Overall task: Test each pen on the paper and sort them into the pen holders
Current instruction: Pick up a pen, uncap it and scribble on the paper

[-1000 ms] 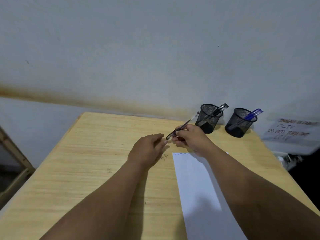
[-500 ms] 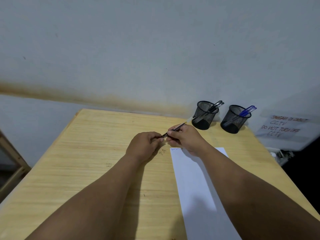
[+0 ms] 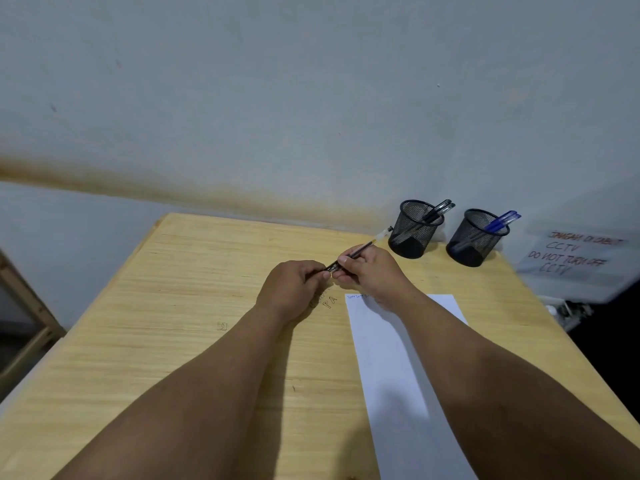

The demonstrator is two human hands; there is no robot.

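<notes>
Wooden worktop [image 3: 145, 341] runs from the wall back to the viewer; its left half is bare wood w/ faint pen marks; white paper [image 3: 398, 382] lies lengthwise on the right part, small blue scribbles at its far edge; two black mesh holders stand at the far right corner, left holder [image 3: 414, 233] w/ black pens, right holder [image 3: 476, 242] w/ blue pens, near but apart; left hand [image 3: 292, 289] and right hand [image 3: 372, 273] meet above the wood just left of the paper's far end, each grip pinching the same slim dark pen [image 3: 356, 252], clear back end aimed at the left holder.
</notes>
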